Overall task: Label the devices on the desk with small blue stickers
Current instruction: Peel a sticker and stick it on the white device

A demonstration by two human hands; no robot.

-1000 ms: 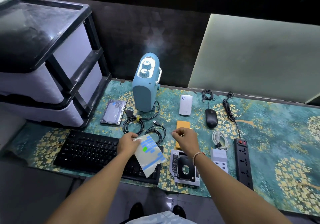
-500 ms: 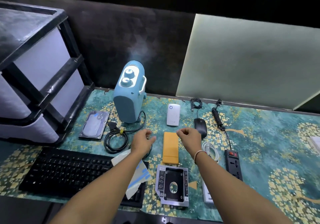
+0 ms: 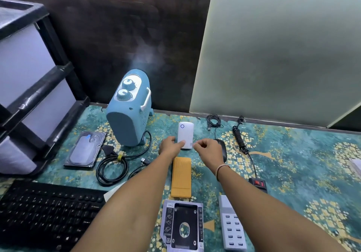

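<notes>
A small white plug-in device [image 3: 185, 132] with a blue ring light lies on the patterned desk mat [image 3: 293, 154]. My left hand [image 3: 169, 146] holds its lower left edge, thumb on its face. My right hand [image 3: 207, 151] pinches a small sticker [image 3: 192, 144] against the device's lower right corner. Left of it a hard drive [image 3: 86, 152] carries a blue sticker [image 3: 88, 136]. Only one white corner of the sticker sheet [image 3: 109, 194] shows from under my left forearm. An orange power bank [image 3: 181, 177] lies between my arms, and a black mouse [image 3: 222, 150] is partly behind my right hand.
A blue heater [image 3: 129, 115] stands at the back with coiled black cables [image 3: 112, 166] in front. A black keyboard [image 3: 45, 212], drive caddy [image 3: 182, 226], USB hub [image 3: 232, 226] and power strip [image 3: 257, 183] lie near the front. A drawer unit [image 3: 29, 80] fills the left side.
Both hands reached forward from above the keyboard to the white device. My left hand let go of the sticker sheet, which now lies on the keyboard. The camera moved closer.
</notes>
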